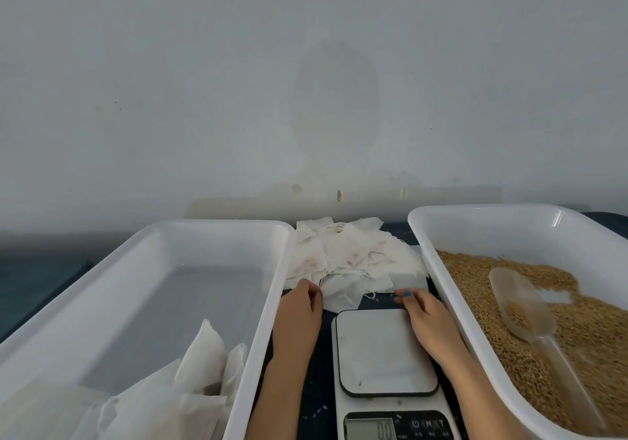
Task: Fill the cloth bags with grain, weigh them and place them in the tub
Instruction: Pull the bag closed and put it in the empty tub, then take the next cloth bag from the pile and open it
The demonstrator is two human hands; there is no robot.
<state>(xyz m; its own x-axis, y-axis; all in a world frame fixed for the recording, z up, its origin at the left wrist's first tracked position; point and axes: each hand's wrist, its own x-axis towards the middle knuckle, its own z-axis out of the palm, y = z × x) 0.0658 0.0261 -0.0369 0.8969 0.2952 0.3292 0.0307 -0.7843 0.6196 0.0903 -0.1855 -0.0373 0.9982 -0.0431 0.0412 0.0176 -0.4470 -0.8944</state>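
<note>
While flat white cloth bags (343, 256) lie heaped | left hand (302, 300) pinches one | right hand (419, 307): grip unclear

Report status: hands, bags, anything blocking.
Left hand and right hand at near edge of empty bag pile; grip unclear. Scale bare, reads zero. Filled bags in left tub; scoop lying in grain. Nothing blocking.

A dark blue table (316, 405) carries a white scale (387, 354) at its near middle. Just behind the scale lies a heap of empty cloth bags (346, 259). A white tub (190, 303) stands left of it, a grain-filled tub (492, 229) right. A few loose grains (314, 413) lie beside its left edge.
</note>
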